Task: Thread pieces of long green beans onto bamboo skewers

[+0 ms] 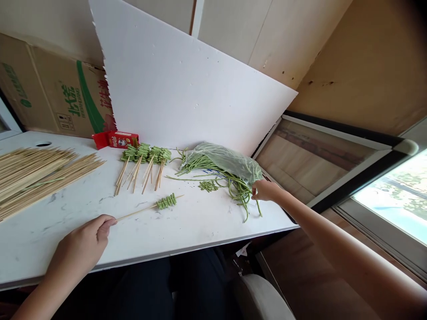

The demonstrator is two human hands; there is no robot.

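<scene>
Pinched in my left hand [88,238] is the bare end of a wooden skewer [136,212], which points right over the table. Near its tip, short green bean pieces [167,202] are threaded crosswise. My right hand [263,191] is closed at the end of a heap of long green beans [240,186], its fingers on a bean. A clear plastic bag [223,160] covers part of the heap. A small pile of cut bean ends [208,186] lies beside it. Several loaded bean skewers [147,153] rest together at the back, bare sticks toward me.
Many bare wooden skewers [40,173] are spread at the left of the white table [193,226]. A red box [123,139] stands behind the loaded skewers. A cardboard box [56,93] and a white board [190,80] rise along the back; a framed panel [320,151] borders the right.
</scene>
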